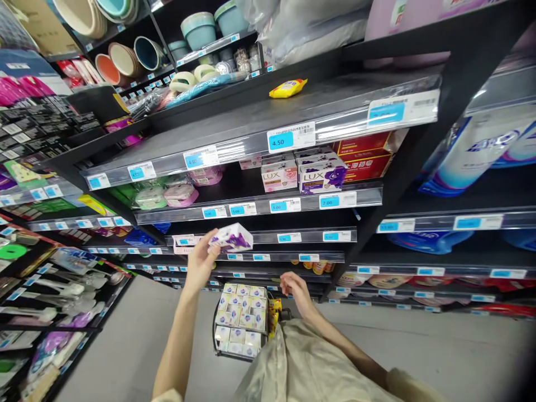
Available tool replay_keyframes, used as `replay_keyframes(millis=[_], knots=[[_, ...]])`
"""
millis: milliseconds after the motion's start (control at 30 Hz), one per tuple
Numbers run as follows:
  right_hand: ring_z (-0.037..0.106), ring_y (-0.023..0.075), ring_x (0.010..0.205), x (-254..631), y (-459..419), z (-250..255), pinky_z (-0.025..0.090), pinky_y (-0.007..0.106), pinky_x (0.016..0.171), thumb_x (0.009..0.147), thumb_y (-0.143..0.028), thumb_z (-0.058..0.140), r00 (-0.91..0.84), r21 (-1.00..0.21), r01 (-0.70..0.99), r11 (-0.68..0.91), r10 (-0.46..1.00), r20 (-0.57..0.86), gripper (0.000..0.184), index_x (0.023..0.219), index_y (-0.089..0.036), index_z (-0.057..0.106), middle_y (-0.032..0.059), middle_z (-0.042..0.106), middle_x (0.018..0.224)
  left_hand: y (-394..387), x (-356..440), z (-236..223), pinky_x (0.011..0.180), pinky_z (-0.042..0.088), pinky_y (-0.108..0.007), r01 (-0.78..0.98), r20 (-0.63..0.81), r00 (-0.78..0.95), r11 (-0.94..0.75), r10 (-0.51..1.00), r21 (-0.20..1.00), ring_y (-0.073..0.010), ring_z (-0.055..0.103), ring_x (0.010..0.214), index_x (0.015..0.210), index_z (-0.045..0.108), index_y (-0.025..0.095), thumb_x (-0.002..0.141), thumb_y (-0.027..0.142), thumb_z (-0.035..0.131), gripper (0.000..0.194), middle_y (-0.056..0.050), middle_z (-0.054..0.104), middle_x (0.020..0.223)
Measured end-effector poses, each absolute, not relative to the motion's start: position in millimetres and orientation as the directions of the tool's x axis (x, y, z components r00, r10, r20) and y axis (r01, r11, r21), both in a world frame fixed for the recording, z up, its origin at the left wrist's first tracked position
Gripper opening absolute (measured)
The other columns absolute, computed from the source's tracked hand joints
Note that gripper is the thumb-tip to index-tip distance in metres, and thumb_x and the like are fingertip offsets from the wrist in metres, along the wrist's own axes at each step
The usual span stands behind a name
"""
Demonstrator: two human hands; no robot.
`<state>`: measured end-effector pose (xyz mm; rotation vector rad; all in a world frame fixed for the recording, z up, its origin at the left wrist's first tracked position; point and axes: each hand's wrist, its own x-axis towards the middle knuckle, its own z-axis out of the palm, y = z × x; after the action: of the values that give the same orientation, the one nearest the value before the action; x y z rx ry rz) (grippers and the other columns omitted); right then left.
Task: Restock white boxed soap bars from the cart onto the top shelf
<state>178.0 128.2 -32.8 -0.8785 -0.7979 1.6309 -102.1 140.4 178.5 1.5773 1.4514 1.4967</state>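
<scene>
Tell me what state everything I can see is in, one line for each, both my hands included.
Left hand: gripping a box
White-and-purple box: held up, tilted
Right hand: fingers loosely curled, nothing visible in it
Yellow packet: lying on the top shelf
Purple LUX boxes: stacked
White boxes: stacked near the floor

"What is the person wearing?"

"A khaki top (312, 363), loose and creased, with soft folds across it."

"Any detail on the front?"

"1 seam (278, 349) runs lengthwise down it."

"And the sleeves?"

"2 show, both pale khaki: only a sliver of the left sleeve (168, 396), more of the right sleeve (412, 386), which is rumpled. The forearms below them are bare."
</scene>
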Motion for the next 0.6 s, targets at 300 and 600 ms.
replay_keyframes(millis=[300,600], knots=[[0.057,0.0165,0.059,187.3,128.3,-41.7,0.039,0.029,0.057,0.075,-0.05,0.083,-0.11,-0.835,-0.508,-0.211,0.978,-0.179,0.03,0.082,-0.022,0.076,0.0017,0.068,0.069,225.7,-95.8,269.4,0.095,0.066,-0.039,0.447,0.591,-0.118,-0.489,0.798,0.749,-0.0291,0.075,0.116,0.141,0.071,0.023,0.091,0.059,0.079,0.062,-0.013,0.077,0.129],[0.056,0.0168,0.057,199.8,135.8,-54.7,0.041,0.03,0.054,0.074,-0.051,0.083,-0.035,-0.848,-0.5,-0.175,0.983,-0.182,0.03,0.081,-0.022,0.076,0.0023,0.068,0.068,307.7,-87.6,298.3,0.113,0.056,-0.048,0.734,0.526,0.071,-0.401,0.848,0.548,-0.0307,0.076,0.119,0.138,0.075,0.021,0.098,0.035,0.069,0.043,-0.01,0.082,0.124]])
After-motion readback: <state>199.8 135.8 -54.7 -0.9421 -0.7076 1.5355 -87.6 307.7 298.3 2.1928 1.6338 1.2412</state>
